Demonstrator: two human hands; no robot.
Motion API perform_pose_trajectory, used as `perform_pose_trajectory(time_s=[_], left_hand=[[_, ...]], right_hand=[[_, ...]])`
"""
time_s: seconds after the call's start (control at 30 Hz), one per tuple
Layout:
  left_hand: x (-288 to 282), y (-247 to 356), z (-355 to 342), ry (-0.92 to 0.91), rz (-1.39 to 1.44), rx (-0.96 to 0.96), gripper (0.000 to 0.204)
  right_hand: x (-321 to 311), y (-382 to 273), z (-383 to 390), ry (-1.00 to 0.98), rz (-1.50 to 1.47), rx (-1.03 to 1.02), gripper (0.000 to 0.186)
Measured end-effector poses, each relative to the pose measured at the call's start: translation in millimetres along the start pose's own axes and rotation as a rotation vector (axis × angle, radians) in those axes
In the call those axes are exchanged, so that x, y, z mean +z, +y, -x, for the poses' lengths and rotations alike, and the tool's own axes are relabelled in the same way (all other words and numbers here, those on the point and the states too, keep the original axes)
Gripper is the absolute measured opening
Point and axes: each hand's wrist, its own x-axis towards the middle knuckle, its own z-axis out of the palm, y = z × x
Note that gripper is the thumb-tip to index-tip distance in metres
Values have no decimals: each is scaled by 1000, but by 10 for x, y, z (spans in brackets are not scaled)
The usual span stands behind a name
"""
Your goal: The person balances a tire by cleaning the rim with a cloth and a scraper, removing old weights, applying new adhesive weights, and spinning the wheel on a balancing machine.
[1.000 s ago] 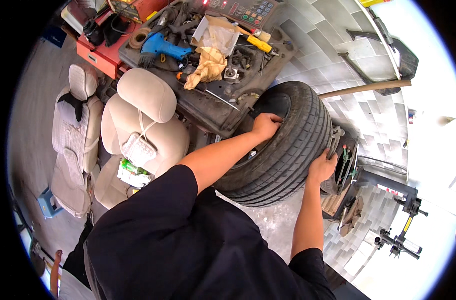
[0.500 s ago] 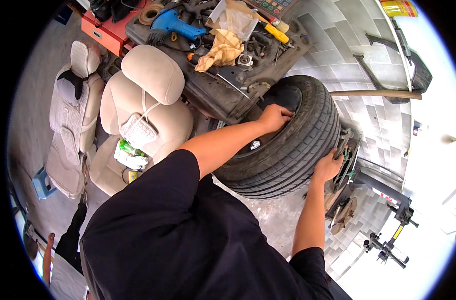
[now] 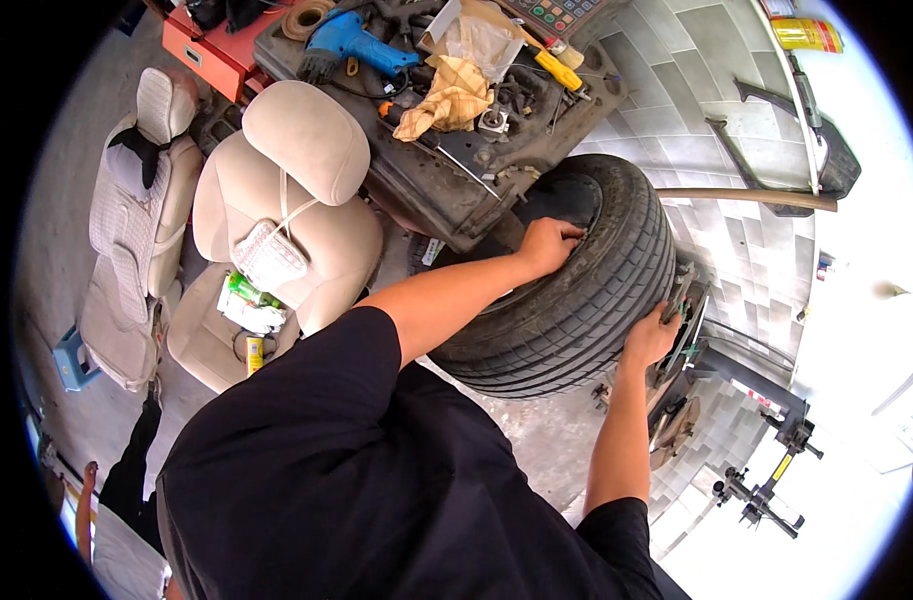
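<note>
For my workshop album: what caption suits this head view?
Left hand and right hand grip a tyre beside a cluttered tool tray.

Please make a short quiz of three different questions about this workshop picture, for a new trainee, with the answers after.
1. True or false: both hands grip the black tyre, the left hand on its upper sidewall and the right hand on its far edge.
2. Which thing lies on the cluttered work tray behind the tyre? A) a blue power tool B) a green helmet C) a white bucket
3. Fill in: to the person's left stand two beige car ____.

Key
1. True.
2. A; a yellow rag lies beside it.
3. Seats; the nearer car seat carries small packets on its cushion.
</note>
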Motion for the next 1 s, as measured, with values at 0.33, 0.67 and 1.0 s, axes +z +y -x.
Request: perform_pose_trajectory(time_s=[0.33,0.67,1.0], left_hand=[[-142,57,-70,-195,7,28,26],[-94,-187,-158,-217,105,100,28],[-77,-331,-265,-258,293,-6,27]], right_hand=[[-1,21,-2,-15,40,-10,38],[1,10,-15,-6,35,-10,37],[-442,-133,-496,-557,-229,-128,32]])
